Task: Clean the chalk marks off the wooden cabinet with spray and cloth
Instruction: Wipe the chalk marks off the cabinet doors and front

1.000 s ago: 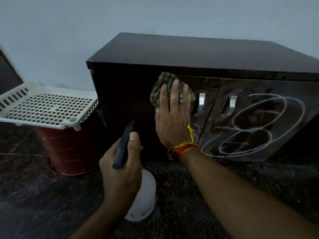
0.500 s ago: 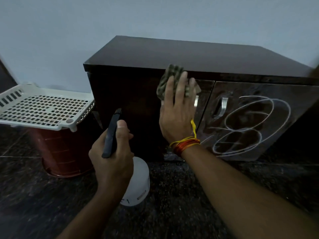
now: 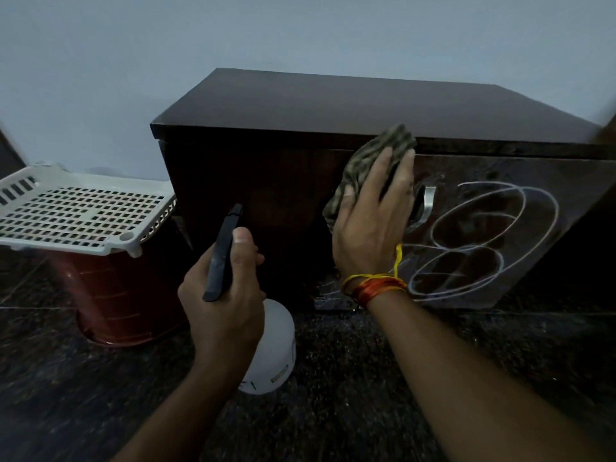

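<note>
- Olive cloth pressed to the cabinet front by the right hand, fingers flat.
- Left hand grips the spray bottle before the cabinet.

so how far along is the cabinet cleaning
Done: the left door looks mostly free of chalk. In hand: the right hand presses the cloth flat near the handle, and the left hand holds the spray bottle. Left: the chalk loops on the right door are untouched.

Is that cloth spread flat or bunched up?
Bunched: the cloth shows crumpled folds under the right hand pressing it on the cabinet.
</note>
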The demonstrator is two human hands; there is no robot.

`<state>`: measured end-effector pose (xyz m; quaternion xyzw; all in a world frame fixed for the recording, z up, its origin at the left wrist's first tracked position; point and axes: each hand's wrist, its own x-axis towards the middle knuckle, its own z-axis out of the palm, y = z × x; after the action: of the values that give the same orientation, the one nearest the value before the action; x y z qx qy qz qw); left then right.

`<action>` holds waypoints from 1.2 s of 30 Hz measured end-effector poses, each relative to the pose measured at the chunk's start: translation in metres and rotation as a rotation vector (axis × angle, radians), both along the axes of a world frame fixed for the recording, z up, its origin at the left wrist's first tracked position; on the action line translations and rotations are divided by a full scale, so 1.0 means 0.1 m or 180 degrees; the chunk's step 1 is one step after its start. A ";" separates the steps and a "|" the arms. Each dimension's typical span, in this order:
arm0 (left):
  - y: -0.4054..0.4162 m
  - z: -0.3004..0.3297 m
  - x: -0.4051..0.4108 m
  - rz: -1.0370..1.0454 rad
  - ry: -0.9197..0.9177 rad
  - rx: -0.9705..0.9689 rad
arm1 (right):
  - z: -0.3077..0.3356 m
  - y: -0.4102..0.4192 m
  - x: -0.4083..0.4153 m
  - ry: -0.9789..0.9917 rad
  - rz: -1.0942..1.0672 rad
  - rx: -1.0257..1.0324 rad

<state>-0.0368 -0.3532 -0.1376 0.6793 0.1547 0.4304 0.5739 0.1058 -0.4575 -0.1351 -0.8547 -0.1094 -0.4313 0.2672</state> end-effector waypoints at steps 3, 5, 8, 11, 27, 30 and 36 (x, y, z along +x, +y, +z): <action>-0.01 0.00 0.00 0.0005 0.0010 0.0045 | 0.03 0.04 -0.11 0.0121 -0.0241 0.0325; -0.03 0.02 0.00 -0.0001 0.0001 0.0073 | 0.09 0.03 -0.12 0.0119 -0.0100 0.0456; -0.04 0.03 0.02 -0.0017 -0.0008 0.0120 | 0.20 -0.05 -0.06 -0.0022 0.0219 0.0720; -0.08 0.01 0.04 -0.0067 0.0026 0.0066 | 0.13 -0.10 -0.08 -0.0063 0.0290 0.0770; -0.27 -0.01 0.10 -0.0242 0.0054 0.0142 | -0.30 -0.30 -0.14 0.0188 0.0594 0.0546; -0.25 -0.02 0.12 -0.0276 0.0023 0.0143 | -0.25 -0.32 -0.10 0.0205 0.0765 0.0678; -0.26 -0.10 0.11 -0.0262 0.0084 0.0208 | -0.04 -0.23 0.07 -0.0272 0.0413 0.0228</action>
<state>-0.0253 -0.3795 -0.1476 0.7090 0.1200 0.4023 0.5666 0.1132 -0.4802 -0.1394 -0.8165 -0.1604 -0.4529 0.3201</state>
